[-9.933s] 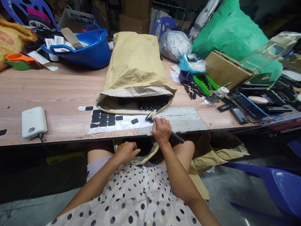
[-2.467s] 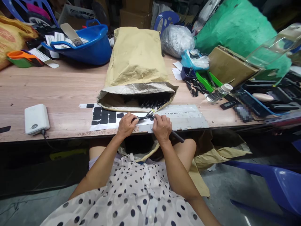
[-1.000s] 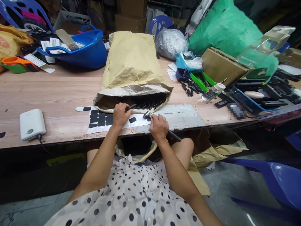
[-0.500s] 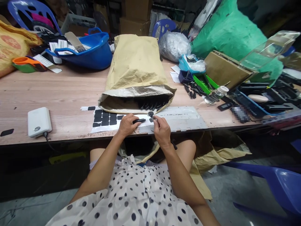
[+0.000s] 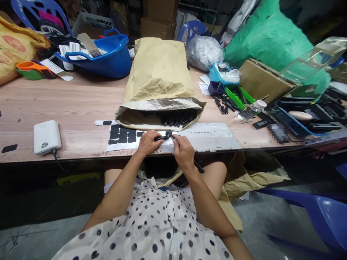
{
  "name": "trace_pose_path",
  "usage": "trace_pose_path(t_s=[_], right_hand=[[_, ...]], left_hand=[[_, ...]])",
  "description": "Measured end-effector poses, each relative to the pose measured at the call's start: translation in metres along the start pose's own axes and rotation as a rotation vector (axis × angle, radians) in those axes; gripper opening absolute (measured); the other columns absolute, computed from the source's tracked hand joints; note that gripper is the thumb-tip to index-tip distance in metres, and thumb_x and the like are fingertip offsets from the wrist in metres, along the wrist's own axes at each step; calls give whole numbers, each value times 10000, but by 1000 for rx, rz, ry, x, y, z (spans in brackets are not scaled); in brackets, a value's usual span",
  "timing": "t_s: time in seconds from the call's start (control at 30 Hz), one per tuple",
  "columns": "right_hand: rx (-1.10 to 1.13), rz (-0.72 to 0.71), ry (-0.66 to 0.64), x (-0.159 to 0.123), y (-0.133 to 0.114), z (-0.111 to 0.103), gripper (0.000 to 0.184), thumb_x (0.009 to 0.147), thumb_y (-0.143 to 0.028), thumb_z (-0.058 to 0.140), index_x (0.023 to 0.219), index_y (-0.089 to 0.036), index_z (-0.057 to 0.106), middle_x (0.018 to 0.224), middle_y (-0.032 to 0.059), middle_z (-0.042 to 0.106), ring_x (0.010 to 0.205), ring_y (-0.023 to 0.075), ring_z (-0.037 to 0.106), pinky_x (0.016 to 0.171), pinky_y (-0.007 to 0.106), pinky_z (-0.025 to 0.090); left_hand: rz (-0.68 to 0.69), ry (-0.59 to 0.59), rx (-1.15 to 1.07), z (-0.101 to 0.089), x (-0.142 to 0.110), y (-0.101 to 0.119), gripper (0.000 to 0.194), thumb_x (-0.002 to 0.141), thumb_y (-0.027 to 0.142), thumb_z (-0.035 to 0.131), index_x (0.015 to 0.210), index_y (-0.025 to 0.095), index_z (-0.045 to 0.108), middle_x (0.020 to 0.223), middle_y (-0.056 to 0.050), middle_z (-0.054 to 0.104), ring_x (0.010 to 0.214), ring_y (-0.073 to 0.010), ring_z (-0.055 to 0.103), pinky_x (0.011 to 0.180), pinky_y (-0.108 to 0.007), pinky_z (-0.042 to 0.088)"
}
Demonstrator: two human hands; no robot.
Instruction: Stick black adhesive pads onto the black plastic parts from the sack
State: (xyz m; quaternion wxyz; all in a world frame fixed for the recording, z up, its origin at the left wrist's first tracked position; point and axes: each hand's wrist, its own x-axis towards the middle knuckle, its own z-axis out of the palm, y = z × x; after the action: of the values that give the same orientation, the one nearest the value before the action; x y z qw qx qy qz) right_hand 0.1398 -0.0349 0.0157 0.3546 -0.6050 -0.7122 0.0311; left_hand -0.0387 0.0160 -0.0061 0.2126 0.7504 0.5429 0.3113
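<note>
My right hand (image 5: 184, 152) is closed round the black handle of a small hammer (image 5: 169, 133); the handle's end shows below my wrist. Between the fingers of my left hand (image 5: 148, 142) is a slim black pen-like piece (image 5: 162, 138). Its right end lies close to the hammer head, and I cannot tell whether they touch. Beneath both hands lie a white sheet with rounded black stickers (image 5: 123, 135) and a grey metal plate (image 5: 211, 135). Just beyond, an open paper sack (image 5: 159, 79) shows several similar black pieces in its mouth.
A white power bank (image 5: 47, 137) with a cable stands at left. Behind it is a blue basin (image 5: 108, 59) holding small boxes. To the right are a green tray (image 5: 240, 97), a clear bottle (image 5: 252, 110) and a blue tray of black parts (image 5: 291, 121). Another sack opening (image 5: 159, 169) sits at my lap.
One second ago my left hand was at the sack's mouth with a black piece; it has come back toward me, beside the hammer. The hammer head has turned and shifted slightly left since half a second ago.
</note>
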Motion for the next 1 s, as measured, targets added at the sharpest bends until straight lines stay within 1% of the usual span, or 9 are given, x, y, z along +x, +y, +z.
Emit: trace_pose_path(t_s=[0.07,0.17,0.27,0.37,0.47,0.57,0.7,0.87,1.0], right_hand=[[11,-22,-4,1,-4,0,322,1010,-222,421,1149,-226,712,994,74,703,932,192,644,829,275,495],[4,-42,-50,-1,-8,3,312,1002,-215,444,1160,-233,712,969,65,699,899,186,642,806,269,491],[-4,-41,-82,-3,-6,6,298,992,-213,466,1153,-232,717,952,57,696,886,182,642,793,261,486],[-16,-21,-47,0,2,6,306,998,-215,448,1143,-229,717,985,67,697,919,193,632,815,274,479],[-75,15,3,7,16,4,297,987,-209,461,1137,-227,716,978,74,688,919,206,609,815,292,461],[-170,43,9,13,31,6,258,947,-191,517,1088,-225,730,931,72,662,866,212,569,771,303,427],[-262,55,18,12,42,13,230,919,-200,547,1041,-238,738,900,70,626,848,224,514,723,311,369],[-302,69,37,5,39,20,231,929,-229,539,1071,-234,721,918,81,595,854,235,471,716,323,323],[-317,73,36,5,36,21,230,938,-240,531,1080,-234,711,925,85,586,867,241,463,715,331,315]], left_hand=[[1,2,-13,0,0,0,122,819,319,711,898,242,764,833,-16,679,812,-196,611,797,-331,485],[-8,1,-19,0,1,1,113,814,315,715,889,242,761,827,-11,670,807,-191,608,782,-324,480],[-27,-6,-7,0,1,3,104,806,298,718,880,239,761,837,-15,673,826,-198,617,778,-328,475],[-42,-7,-5,0,0,5,107,794,279,719,881,232,761,849,-22,683,844,-207,628,790,-337,475],[-40,2,-15,0,0,5,117,794,292,710,881,227,754,851,-23,690,825,-205,628,780,-333,481],[-31,23,-38,-1,0,5,157,851,340,646,877,216,739,842,-26,691,795,-194,621,765,-324,483],[-35,42,-64,-3,-1,6,295,948,381,500,811,212,699,815,-28,675,791,-188,611,756,-313,474],[-47,42,-49,-5,-2,5,386,974,393,430,676,212,595,752,-30,628,763,-186,590,716,-313,450],[-46,41,-54,-8,-1,5,377,966,387,437,667,210,583,747,-31,624,761,-186,594,726,-314,458]])
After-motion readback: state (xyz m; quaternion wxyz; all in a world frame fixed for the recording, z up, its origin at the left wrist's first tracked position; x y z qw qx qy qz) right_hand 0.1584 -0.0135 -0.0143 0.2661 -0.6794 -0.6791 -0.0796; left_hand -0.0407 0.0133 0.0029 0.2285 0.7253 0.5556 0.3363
